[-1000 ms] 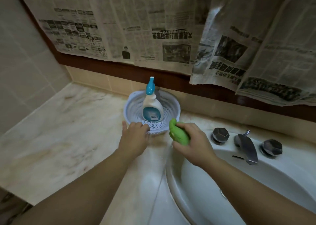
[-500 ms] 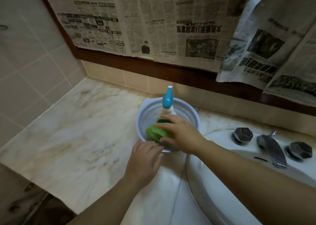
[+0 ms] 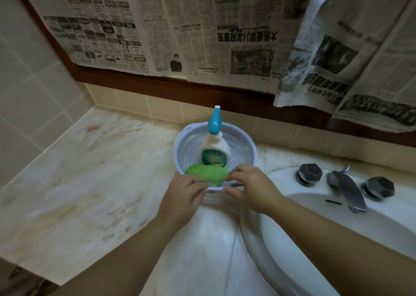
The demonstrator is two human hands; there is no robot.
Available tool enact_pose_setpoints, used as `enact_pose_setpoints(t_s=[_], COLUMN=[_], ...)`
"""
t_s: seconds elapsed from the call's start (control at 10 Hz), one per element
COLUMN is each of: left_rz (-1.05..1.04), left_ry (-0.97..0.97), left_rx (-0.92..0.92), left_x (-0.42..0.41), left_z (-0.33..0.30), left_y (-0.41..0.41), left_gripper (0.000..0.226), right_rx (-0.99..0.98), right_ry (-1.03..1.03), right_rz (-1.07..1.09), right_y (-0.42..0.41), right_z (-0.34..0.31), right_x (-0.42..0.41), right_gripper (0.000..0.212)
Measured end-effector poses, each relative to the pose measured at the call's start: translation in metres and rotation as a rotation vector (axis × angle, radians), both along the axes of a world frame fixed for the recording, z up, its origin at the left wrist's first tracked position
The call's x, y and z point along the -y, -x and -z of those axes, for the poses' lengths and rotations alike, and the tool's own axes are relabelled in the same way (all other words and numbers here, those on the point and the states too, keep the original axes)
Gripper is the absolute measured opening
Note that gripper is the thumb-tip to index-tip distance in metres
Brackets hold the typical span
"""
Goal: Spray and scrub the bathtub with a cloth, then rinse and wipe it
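Both hands meet at the basket's near rim: left hand rests on it with relaxed fingers, right hand pinches the rim or cloth, which I cannot tell. Cloth lies inside, just ahead of both, bottle upright behind it. Basket sits on a marble ledge beside the tub, under a papered wall.
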State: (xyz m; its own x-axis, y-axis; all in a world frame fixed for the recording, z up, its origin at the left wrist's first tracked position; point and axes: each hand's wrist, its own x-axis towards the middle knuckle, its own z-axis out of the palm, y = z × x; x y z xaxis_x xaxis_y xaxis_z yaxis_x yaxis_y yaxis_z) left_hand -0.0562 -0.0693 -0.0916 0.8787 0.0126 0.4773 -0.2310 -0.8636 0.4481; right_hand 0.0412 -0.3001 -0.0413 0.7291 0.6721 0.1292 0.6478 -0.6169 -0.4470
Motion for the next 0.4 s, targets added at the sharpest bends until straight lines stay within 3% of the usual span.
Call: enact_pose_setpoints(t_s=[0.2,0.4], left_rz=[0.024,-0.042], left_ry=[-0.033,-0.087], left_rx=[-0.11,-0.165], left_x=[-0.001,0.004], left_z=[-0.021,-0.025], left_y=[-0.049,-0.059], left_gripper=[0.033,0.055], right_rx=[0.056,0.02], right_ry=[0.054,-0.016], right_rz=[0.121,0.195], right_y=[-0.024,-0.025], right_z=[-0.005,-0.011], right_x=[-0.001,0.009], right_gripper=[0.021,0.037])
